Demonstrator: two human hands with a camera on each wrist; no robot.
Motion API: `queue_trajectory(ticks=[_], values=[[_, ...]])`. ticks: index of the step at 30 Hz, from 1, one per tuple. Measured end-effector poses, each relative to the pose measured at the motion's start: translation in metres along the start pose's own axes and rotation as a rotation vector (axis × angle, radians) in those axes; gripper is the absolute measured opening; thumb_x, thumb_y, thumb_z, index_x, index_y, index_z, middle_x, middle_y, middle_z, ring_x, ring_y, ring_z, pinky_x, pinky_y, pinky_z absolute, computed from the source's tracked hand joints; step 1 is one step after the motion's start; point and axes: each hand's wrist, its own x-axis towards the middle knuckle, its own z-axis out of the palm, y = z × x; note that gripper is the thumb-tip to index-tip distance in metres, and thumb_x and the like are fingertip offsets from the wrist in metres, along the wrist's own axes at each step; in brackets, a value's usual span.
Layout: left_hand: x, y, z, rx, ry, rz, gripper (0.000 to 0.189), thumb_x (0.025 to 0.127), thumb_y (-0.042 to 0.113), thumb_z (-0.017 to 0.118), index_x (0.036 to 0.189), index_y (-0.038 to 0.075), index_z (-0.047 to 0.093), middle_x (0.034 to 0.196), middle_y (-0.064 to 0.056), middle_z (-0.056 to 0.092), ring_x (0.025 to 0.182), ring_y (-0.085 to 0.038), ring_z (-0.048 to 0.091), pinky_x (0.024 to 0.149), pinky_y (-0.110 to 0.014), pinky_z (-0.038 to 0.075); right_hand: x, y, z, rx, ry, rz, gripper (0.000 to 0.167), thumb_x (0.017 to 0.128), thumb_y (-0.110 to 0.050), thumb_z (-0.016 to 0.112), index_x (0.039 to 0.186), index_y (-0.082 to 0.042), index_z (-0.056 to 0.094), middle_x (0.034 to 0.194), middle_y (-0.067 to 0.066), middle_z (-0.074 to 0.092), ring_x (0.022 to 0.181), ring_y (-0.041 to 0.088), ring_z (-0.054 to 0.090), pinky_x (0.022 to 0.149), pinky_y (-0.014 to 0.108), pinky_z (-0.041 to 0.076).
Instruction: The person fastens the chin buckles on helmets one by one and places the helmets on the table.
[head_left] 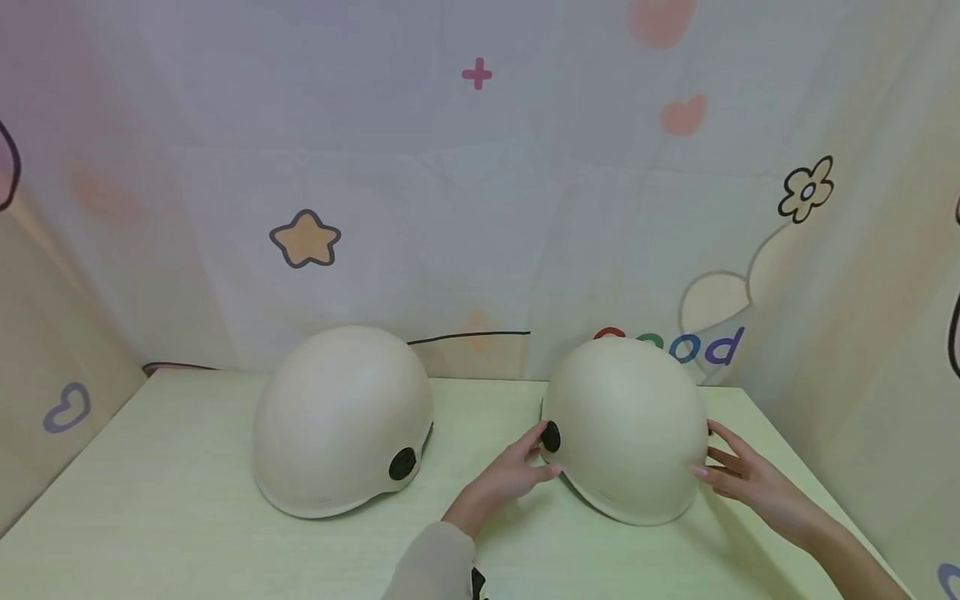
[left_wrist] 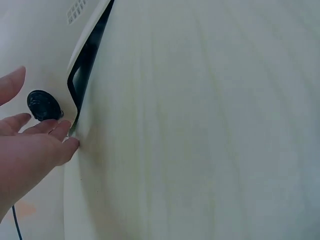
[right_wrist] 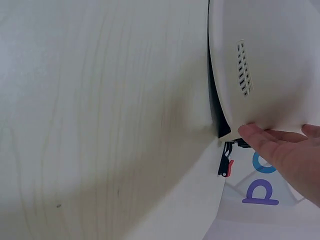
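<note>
A cream-white helmet [head_left: 622, 425] sits on the right part of the table, between both hands. My left hand [head_left: 510, 473] touches its left side, fingertips beside the black round disc [head_left: 551, 437]. In the left wrist view those fingers [left_wrist: 60, 131] are fairly straight, just under the disc. On the opposite side, my right hand [head_left: 757, 487] rests its fingertips on the shell. The right wrist view has that hand near the helmet's lower corner, where a black buckle with a red tab [right_wrist: 226, 167] hangs down. The helmet's far side and inside are mostly hidden.
A second cream-white helmet [head_left: 337, 425] with a black disc stands on the left of the pale wood-grain table [head_left: 187, 467]. Printed curtains [head_left: 480, 208] enclose the back and both sides. A dark cord [head_left: 468, 337] runs along the back curtain.
</note>
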Motion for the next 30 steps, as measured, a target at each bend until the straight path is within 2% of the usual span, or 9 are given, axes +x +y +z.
queue_trajectory(ticks=[5,9,13,15,18,20,24,30], values=[[-0.006,0.002,-0.006,-0.083,-0.070,0.018,0.068,0.091,0.018,0.056,0.147,0.023,0.018,0.149,-0.014,0.016,0.134,-0.033,0.018,0.101,-0.058,0.019,-0.003,-0.007,0.002,-0.033,0.023,0.011,0.078,0.093,-0.024,0.053,0.146,-0.008,-0.002,0.140,0.036,0.019,0.125,0.048,0.028,0.091,0.055,0.039],[-0.007,0.006,-0.009,-0.117,-0.062,0.049,0.068,0.092,0.017,0.054,0.147,0.024,0.016,0.150,-0.012,0.007,0.134,-0.036,0.016,0.102,-0.058,0.019,-0.005,-0.010,0.002,-0.030,0.031,0.016,0.079,0.093,-0.023,0.054,0.147,-0.009,-0.003,0.135,0.035,0.030,0.119,0.044,0.041,0.091,0.060,0.034],[-0.007,0.009,-0.009,-0.158,0.009,0.110,0.065,0.092,0.011,0.054,0.147,0.018,0.019,0.147,-0.012,0.015,0.132,-0.035,0.022,0.102,-0.052,0.024,-0.007,-0.013,0.003,-0.018,0.018,0.024,0.079,0.093,-0.022,0.054,0.147,-0.011,-0.003,0.132,0.033,0.037,0.113,0.040,0.048,0.089,0.064,0.031],[-0.006,0.012,-0.008,-0.162,0.065,0.151,0.063,0.091,0.007,0.055,0.145,0.012,0.024,0.142,-0.012,0.024,0.128,-0.034,0.032,0.100,-0.046,0.033,-0.008,-0.014,0.003,-0.015,0.012,0.026,0.079,0.093,-0.022,0.053,0.147,-0.011,-0.003,0.132,0.032,0.038,0.111,0.039,0.049,0.090,0.064,0.031],[-0.006,0.015,-0.009,-0.136,0.158,0.193,0.061,0.087,0.002,0.060,0.141,0.007,0.033,0.129,-0.011,0.039,0.115,-0.030,0.047,0.087,-0.035,0.046,-0.008,-0.015,0.004,-0.012,0.001,0.026,0.078,0.093,-0.022,0.053,0.146,-0.010,-0.004,0.132,0.032,0.038,0.111,0.040,0.049,0.090,0.063,0.032],[-0.005,0.017,-0.010,-0.122,0.202,0.208,0.060,0.084,0.001,0.063,0.139,0.006,0.038,0.122,-0.009,0.044,0.105,-0.027,0.051,0.077,-0.029,0.049,-0.009,-0.016,0.004,-0.009,-0.005,0.031,0.078,0.093,-0.022,0.052,0.146,-0.010,-0.003,0.132,0.032,0.037,0.110,0.040,0.050,0.090,0.062,0.033],[-0.006,0.018,-0.013,-0.100,0.236,0.228,0.056,0.081,0.002,0.067,0.133,0.008,0.048,0.116,-0.007,0.048,0.094,-0.021,0.052,0.069,-0.026,0.046,-0.011,-0.018,0.006,-0.012,-0.012,0.030,0.079,0.093,-0.022,0.052,0.146,-0.009,-0.005,0.131,0.032,0.038,0.109,0.040,0.051,0.091,0.060,0.035],[-0.006,0.020,-0.016,-0.103,0.245,0.223,0.050,0.077,0.002,0.071,0.124,0.011,0.057,0.122,-0.011,0.043,0.085,-0.016,0.056,0.067,-0.026,0.046,-0.011,-0.023,0.012,-0.051,0.024,-0.020,0.082,0.091,-0.021,0.056,0.147,-0.011,-0.003,0.132,0.032,0.036,0.112,0.040,0.047,0.087,0.056,0.040]])
